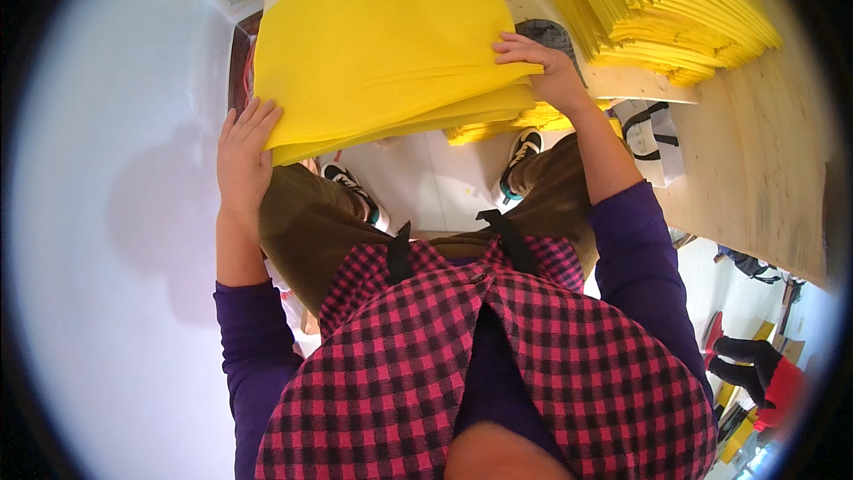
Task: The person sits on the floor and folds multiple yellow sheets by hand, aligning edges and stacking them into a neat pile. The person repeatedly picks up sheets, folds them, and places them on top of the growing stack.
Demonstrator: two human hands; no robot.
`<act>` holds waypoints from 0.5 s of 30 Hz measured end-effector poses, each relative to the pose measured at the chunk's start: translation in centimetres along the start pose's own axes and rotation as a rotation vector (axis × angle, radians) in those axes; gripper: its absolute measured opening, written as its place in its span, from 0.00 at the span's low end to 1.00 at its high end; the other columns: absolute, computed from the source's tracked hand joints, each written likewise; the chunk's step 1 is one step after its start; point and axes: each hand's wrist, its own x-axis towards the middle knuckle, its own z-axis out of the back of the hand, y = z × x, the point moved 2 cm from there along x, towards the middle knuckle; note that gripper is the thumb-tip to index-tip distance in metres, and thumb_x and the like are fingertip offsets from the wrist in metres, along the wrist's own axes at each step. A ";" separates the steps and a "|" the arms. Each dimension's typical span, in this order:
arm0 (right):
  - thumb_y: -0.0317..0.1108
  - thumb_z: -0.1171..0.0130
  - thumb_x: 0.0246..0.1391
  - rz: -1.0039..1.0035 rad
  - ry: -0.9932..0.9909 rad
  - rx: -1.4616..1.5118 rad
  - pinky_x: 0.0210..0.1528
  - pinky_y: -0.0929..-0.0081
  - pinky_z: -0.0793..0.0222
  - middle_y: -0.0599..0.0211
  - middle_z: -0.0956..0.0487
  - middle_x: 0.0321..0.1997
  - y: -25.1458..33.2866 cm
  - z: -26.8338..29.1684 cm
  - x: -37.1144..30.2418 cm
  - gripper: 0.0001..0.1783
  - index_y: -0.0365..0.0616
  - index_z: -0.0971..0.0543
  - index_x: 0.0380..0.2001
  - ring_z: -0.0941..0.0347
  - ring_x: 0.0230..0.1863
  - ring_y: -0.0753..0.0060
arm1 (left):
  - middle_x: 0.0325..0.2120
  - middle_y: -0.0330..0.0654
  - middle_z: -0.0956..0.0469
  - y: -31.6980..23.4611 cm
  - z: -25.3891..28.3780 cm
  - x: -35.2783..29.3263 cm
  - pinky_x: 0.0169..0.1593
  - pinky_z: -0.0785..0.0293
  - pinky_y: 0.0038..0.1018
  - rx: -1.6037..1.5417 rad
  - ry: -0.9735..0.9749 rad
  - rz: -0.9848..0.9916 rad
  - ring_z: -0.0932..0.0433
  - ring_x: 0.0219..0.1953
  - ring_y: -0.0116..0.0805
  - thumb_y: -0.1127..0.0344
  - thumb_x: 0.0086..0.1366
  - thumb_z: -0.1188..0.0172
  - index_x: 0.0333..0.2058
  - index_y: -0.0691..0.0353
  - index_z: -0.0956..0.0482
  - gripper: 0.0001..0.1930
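A wide yellow fabric sheet (382, 44) lies spread out in front of me, with several layers showing along its near edge. My left hand (245, 156) holds the near left corner, its fingers over the top at the edge. At the right edge, my right hand (546, 71) grips the layers with its fingers on top; its thumb is mostly hidden. Below that hand, more yellow fabric (480, 132) shows under the sheet. What supports the sheet is mostly covered.
Thick stacks of folded yellow fabric (675, 13) sit on a wooden table (746, 169) at the right. A white bag with black handles (653, 138) is beside that table. A white wall (98, 240) runs along my left. Another person (764, 378) is at the far lower right.
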 end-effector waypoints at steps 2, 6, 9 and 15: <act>0.13 0.44 0.41 -0.008 0.001 -0.011 0.61 0.72 0.40 0.67 0.21 0.49 0.0 0.0 0.1 0.21 0.45 0.19 0.39 0.34 0.61 0.64 | 0.48 0.42 0.24 0.6 -0.1 0.2 0.63 0.43 0.43 -0.010 0.009 -0.005 0.32 0.57 0.42 0.85 0.47 0.51 0.46 0.58 0.24 0.26; 0.22 0.40 0.50 -0.054 -0.054 -0.012 0.59 0.74 0.39 0.66 0.21 0.49 0.0 -0.1 0.3 0.14 0.46 0.19 0.41 0.32 0.58 0.67 | 0.46 0.44 0.23 1.7 -0.1 1.0 0.62 0.41 0.42 -0.223 -0.015 0.042 0.30 0.56 0.43 0.86 0.48 0.51 0.44 0.58 0.23 0.24; 0.24 0.41 0.52 -0.127 -0.098 -0.042 0.58 0.76 0.37 0.66 0.22 0.49 0.2 -0.3 0.4 0.14 0.46 0.20 0.43 0.31 0.56 0.70 | 0.45 0.44 0.22 2.1 -0.4 1.3 0.59 0.37 0.36 -0.464 -0.028 0.201 0.27 0.53 0.39 0.83 0.53 0.49 0.44 0.59 0.22 0.20; 0.29 0.42 0.56 -0.331 -0.209 0.187 0.47 0.82 0.31 0.72 0.21 0.44 0.2 -0.6 0.3 0.12 0.42 0.21 0.43 0.27 0.41 0.81 | 0.42 0.44 0.22 2.6 -1.7 1.2 0.48 0.30 0.25 -1.067 -0.069 0.734 0.24 0.44 0.29 0.73 0.63 0.44 0.43 0.69 0.23 0.11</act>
